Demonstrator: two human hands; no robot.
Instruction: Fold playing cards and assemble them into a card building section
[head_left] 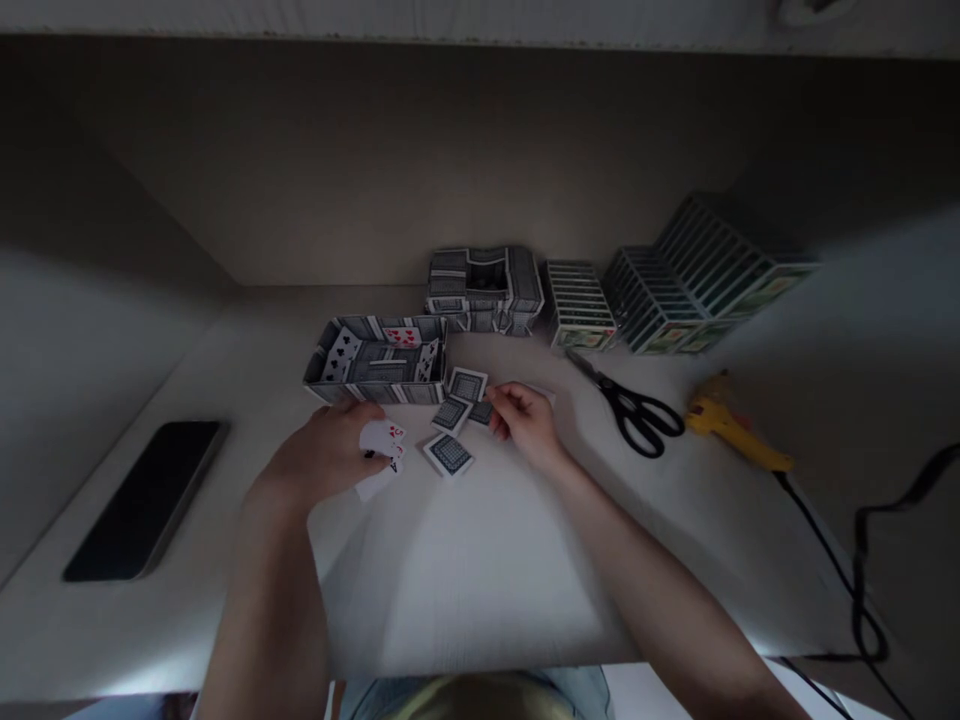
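My left hand is closed on several face-up playing cards, with a red five among those showing. To its right, a few playing cards lie loosely on the table, their patterned dark backs up. The fingers of my right hand are pinched together at the edge of these cards, over a partly covered playing card. Just behind my left hand stands an open box made of playing cards; some card faces show inside it.
At the back are a card-covered structure and several slatted stacks with green printed sides. Black-handled scissors and a yellow glue gun with a black cord lie right. A phone lies left. Walls enclose the white table.
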